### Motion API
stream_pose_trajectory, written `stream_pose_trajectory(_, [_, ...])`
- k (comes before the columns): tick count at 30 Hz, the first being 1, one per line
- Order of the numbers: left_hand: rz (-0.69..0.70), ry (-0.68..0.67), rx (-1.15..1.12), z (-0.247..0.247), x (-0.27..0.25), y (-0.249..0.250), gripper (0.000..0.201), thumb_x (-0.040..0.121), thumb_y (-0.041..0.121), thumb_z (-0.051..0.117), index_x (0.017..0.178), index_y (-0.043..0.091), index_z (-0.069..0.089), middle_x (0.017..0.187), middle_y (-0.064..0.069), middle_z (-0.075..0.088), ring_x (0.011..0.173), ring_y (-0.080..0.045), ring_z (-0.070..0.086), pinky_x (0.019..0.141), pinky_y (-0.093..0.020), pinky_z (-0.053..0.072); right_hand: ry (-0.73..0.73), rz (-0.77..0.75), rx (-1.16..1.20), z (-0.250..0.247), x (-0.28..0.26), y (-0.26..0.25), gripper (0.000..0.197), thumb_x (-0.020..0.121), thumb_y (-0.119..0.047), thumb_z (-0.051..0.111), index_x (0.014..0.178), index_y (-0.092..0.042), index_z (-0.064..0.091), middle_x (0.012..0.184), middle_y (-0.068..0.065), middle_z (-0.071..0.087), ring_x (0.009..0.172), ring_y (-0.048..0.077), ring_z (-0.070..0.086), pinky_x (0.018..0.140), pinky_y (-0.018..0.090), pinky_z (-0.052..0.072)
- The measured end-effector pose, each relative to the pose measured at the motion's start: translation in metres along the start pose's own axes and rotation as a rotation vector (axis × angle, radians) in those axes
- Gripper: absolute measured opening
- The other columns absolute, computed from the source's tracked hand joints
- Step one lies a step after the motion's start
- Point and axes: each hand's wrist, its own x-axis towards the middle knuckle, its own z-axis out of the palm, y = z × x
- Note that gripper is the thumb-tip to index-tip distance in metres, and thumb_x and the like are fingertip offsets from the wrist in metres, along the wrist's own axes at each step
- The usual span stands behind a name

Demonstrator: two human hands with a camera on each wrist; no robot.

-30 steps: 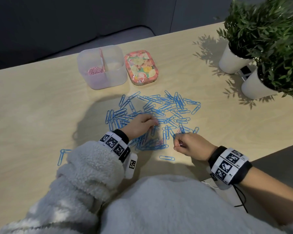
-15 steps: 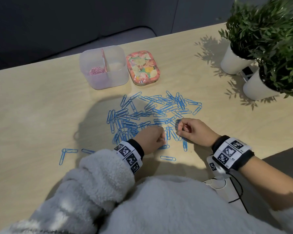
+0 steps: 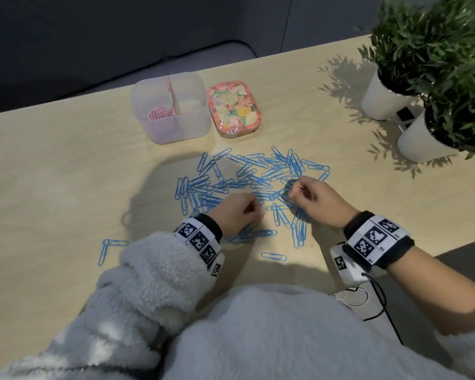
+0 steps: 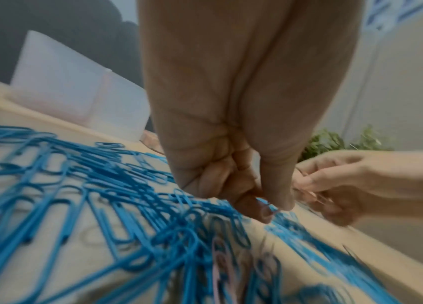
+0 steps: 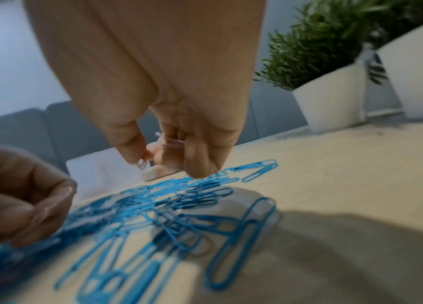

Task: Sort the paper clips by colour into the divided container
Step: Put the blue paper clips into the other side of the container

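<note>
My right hand [image 3: 317,200] pinches little pink clips [image 5: 165,139]; my left hand [image 4: 233,181] pinches a blue clip [image 4: 270,205]. They're light and slippery, so I grab the loop.

floral tin [image 3: 234,108], two white-potted plants [image 3: 387,97] on wooden table [image 3: 52,174]
</note>
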Motion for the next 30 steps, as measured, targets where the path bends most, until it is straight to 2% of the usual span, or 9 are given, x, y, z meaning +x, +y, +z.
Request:
stream_pose_trajectory(4, [-0.076,0.036,-0.271,-0.021,-0.004,-0.007,0.006,0.088,0.017,0.060,0.092,0.012,0.062,0.083,-0.008,0.061,0.072,-0.014,0.052,0.067,-0.019,0.040,-0.010,0.166,0.668,0.007,0.003,-0.010,0.023,0.094,0.002,0.042,0.077,-0.013,0.046,0.062,0.008,0.050,0.038,0.001,0.049,0.039,0.013,0.037])
stream_pose_trajectory(7, [-0.174,0.018,-0.460,-0.033,-0.012,-0.012,0.009,0.092,0.014,0.053,0.093,0.012,0.062,0.071,0.001,0.054,0.059,-0.003,0.050,0.056,-0.013,0.040,-0.095,0.249,0.883,0.013,0.002,-0.021,0.027,0.091,0.009,0.034,0.080,-0.009,0.051,0.056,0.006,0.055,0.034,0.010,0.047,0.037,0.018,0.034])
stream_pose_trajectory(11, [-0.371,0.021,-0.806,-0.043,-0.021,-0.021,0.027,0.093,0.006,0.039,0.070,0.014,0.050,0.066,-0.003,0.048,0.055,-0.009,0.055,0.047,-0.018,0.035,-0.239,0.123,0.538,0.031,0.005,-0.033,0.036,0.093,-0.013,0.050,0.057,-0.011,0.045,0.043,-0.001,0.042,0.033,0.006,0.032,0.044,0.024,0.025])
stream_pose_trajectory(14, [-0.448,0.008,-0.884,-0.045,-0.027,-0.022,0.029,0.094,0.015,0.038,0.066,0.015,0.047,0.062,-0.002,0.048,0.044,-0.006,0.053,0.045,-0.019,0.038,-0.283,-0.127,0.093,0.045,0.006,-0.041,0.020,0.080,-0.018,0.069,0.066,-0.016,0.056,0.048,-0.009,0.037,0.041,0.004,0.036,0.047,0.020,0.027])
stream_pose_trajectory(16, [-0.413,0.029,-0.818,-0.043,-0.030,-0.022,0.031,0.095,0.021,0.042,0.065,0.016,0.047,0.060,0.000,0.049,0.043,-0.006,0.051,0.046,-0.018,0.039,-0.292,-0.244,-0.190,0.051,0.004,-0.044,0.005,0.078,-0.019,0.068,0.081,-0.021,0.064,0.051,-0.008,0.044,0.053,0.004,0.046,0.057,0.024,0.029])
stream_pose_trajectory(20, [-0.316,-0.007,-0.730,-0.037,-0.036,-0.020,0.025,0.096,0.009,0.039,0.075,0.015,0.052,0.065,-0.001,0.051,0.042,-0.002,0.049,0.044,-0.015,0.037,-0.278,-0.273,-0.476,0.050,0.005,-0.042,0.012,0.081,-0.021,0.059,0.092,-0.023,0.064,0.086,-0.001,0.069,0.087,0.021,0.060,0.065,0.024,0.028])
stream_pose_trajectory(23, [-0.302,0.005,-0.602,-0.029,-0.037,-0.019,0.020,0.094,0.007,0.043,0.082,0.014,0.057,0.064,0.000,0.050,0.044,-0.002,0.046,0.044,-0.014,0.034,-0.333,-0.240,-0.543,0.042,0.006,-0.031,0.006,0.084,-0.021,0.055,0.087,-0.021,0.060,0.085,0.000,0.067,0.086,0.025,0.061,0.065,0.026,0.032])
stream_pose_trajectory(26, [-0.195,0.079,-0.203,-0.017,-0.038,-0.020,0.017,0.090,0.022,0.055,0.078,0.010,0.061,0.066,-0.003,0.054,0.056,-0.011,0.046,0.057,-0.025,0.037,-0.399,-0.151,-0.378,0.026,0.008,-0.014,0.012,0.085,-0.016,0.056,0.076,-0.023,0.055,0.065,-0.009,0.056,0.062,0.011,0.053,0.065,0.026,0.036])
stream_pose_trajectory(30, [-0.136,0.157,0.190,-0.003,-0.039,-0.018,0.016,0.083,0.027,0.063,0.079,0.012,0.061,0.074,0.000,0.057,0.071,-0.019,0.052,0.065,-0.027,0.037,-0.410,0.047,0.174,0.015,0.010,-0.019,0.027,0.092,-0.004,0.048,0.070,-0.019,0.048,0.062,-0.001,0.049,0.051,0.005,0.043,0.053,0.021,0.036])
